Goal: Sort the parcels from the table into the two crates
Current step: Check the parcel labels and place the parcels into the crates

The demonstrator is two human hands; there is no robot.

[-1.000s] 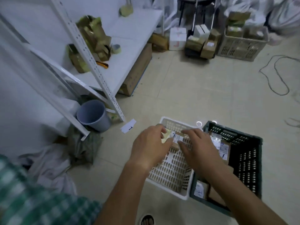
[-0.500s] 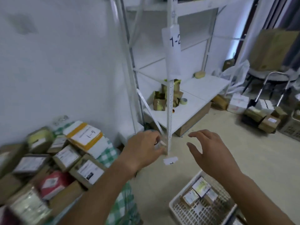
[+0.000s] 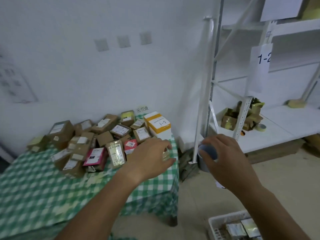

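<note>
A pile of several parcels (image 3: 103,141), mostly brown cardboard with a few pink ones, lies on the table with the green checked cloth (image 3: 52,187). A white and orange box (image 3: 157,125) stands at the pile's right end. My left hand (image 3: 150,158) hovers over the table's right edge, pinching a small yellowish taped parcel (image 3: 165,154) between fingers and thumb. My right hand (image 3: 225,158) is in the air to the right of the table, fingers relaxed and holding nothing. The white crate (image 3: 214,222) with parcels in it shows at the bottom right. The dark crate is out of view.
A white shelf rack post (image 3: 200,101) stands just right of the table. A grey-blue bin (image 3: 207,153) sits at its foot, partly behind my right hand. Torn packaging (image 3: 242,118) and a tape roll (image 3: 261,127) lie on the low shelf. The wall is behind the table.
The view swung up and left from the crates to the table. Both hands left the white crate; my left hand now reaches over the table's edge.
</note>
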